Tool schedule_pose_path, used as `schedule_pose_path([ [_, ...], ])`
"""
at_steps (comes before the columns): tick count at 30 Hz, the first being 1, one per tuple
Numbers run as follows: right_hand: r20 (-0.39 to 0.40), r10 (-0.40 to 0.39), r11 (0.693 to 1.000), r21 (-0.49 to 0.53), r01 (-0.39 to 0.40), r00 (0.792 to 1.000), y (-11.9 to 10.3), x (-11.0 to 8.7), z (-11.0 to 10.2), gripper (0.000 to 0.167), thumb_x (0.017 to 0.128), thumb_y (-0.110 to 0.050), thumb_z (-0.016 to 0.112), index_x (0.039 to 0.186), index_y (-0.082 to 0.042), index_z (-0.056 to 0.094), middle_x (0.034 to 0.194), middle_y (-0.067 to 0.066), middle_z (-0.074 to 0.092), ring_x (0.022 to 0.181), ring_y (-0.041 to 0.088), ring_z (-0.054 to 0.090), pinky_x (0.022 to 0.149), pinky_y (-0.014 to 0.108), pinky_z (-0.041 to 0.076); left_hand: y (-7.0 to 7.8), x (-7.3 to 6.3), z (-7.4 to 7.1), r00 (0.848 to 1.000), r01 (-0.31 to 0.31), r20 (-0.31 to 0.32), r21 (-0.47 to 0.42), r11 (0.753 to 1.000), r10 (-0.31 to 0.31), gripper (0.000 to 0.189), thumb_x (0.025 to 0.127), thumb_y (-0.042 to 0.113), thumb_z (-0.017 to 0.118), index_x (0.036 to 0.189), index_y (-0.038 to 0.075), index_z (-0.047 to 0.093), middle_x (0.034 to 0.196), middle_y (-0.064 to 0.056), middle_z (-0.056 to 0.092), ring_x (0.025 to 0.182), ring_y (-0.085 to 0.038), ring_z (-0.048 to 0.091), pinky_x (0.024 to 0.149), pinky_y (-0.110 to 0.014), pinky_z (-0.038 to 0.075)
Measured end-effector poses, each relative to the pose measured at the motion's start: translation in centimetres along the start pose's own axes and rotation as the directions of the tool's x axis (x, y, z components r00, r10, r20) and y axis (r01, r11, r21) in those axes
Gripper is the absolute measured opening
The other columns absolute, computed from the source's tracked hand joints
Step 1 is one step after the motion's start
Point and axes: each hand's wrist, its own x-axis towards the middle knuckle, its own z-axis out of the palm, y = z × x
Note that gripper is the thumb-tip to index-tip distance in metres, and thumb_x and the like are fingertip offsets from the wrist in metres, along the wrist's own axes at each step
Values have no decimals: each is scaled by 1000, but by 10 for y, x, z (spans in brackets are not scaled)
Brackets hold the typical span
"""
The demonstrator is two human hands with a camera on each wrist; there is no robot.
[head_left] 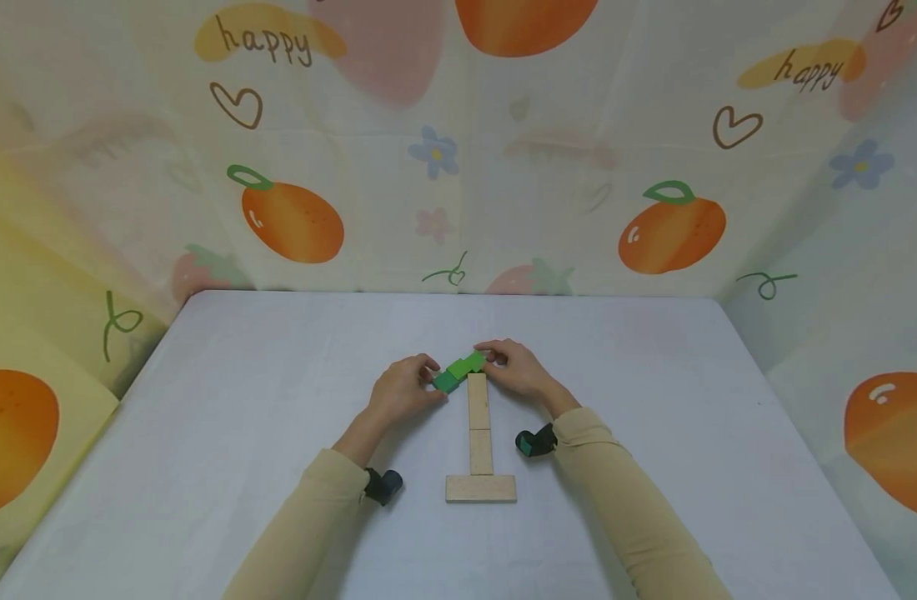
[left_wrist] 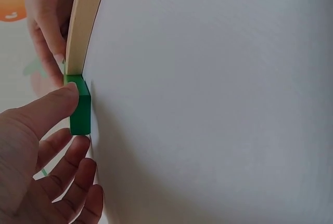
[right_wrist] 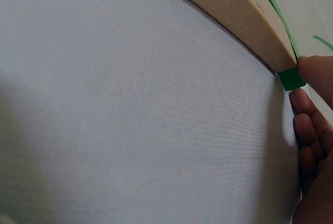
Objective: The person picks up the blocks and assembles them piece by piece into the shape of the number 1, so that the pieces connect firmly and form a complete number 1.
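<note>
A short slanted row of green blocks (head_left: 459, 368) lies at the far end of a line of plain wooden blocks (head_left: 478, 402). At the row's lower left end, my left hand (head_left: 404, 388) pinches the darker green block (left_wrist: 80, 112), its thumb on the near face and the other fingers loosely bent. My right hand (head_left: 520, 369) holds the upper right end block (right_wrist: 292, 78) between thumb and fingers. The green row touches the top of the wooden line. In the left wrist view, the right hand partly hides behind the wood.
Two upright wooden blocks run toward me in line, meeting a crosswise wooden block (head_left: 481, 489) at the near end. A white cloth (head_left: 638, 350) covers the table. Behind it hangs a printed fruit curtain (head_left: 458, 208). Dark wrist cameras (head_left: 384, 487) sit on both forearms.
</note>
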Motion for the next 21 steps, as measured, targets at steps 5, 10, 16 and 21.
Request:
schedule_pose_path([
  [5,-2,1,1000,13,-1,1000,2,0,0,35,89,-20,57,124,-16,57,101,3,58,96,19,52,87,37,41,-3,0,-2,1000,-14,16,-10,1000,14,44,70,27,78,108,12,62,89,0,62,82,-16,56,73,-33,45],
  [10,-8,0,1000,18,0,1000,2,-1,0,36,90,-21,56,125,-14,56,103,4,58,98,20,52,88,38,41,-9,-2,-4,999,-24,32,-9,1000,25,42,71,27,78,106,12,62,94,-1,63,87,-17,57,76,-35,46],
  [16,-18,-19,1000,-5,19,1000,3,-4,0,37,91,-23,54,126,-11,55,104,5,60,99,19,53,89,37,42,-15,-9,-11,997,-53,55,-16,998,54,40,72,25,77,106,11,63,99,-3,63,93,-20,58,81,-37,46],
  [21,-18,-66,997,-34,65,998,2,-10,-6,37,91,-22,52,126,-8,54,109,8,61,104,22,55,92,38,42,-18,-18,-22,996,-60,68,0,998,59,39,74,23,76,108,10,62,105,-5,62,95,-21,59,81,-38,47],
])
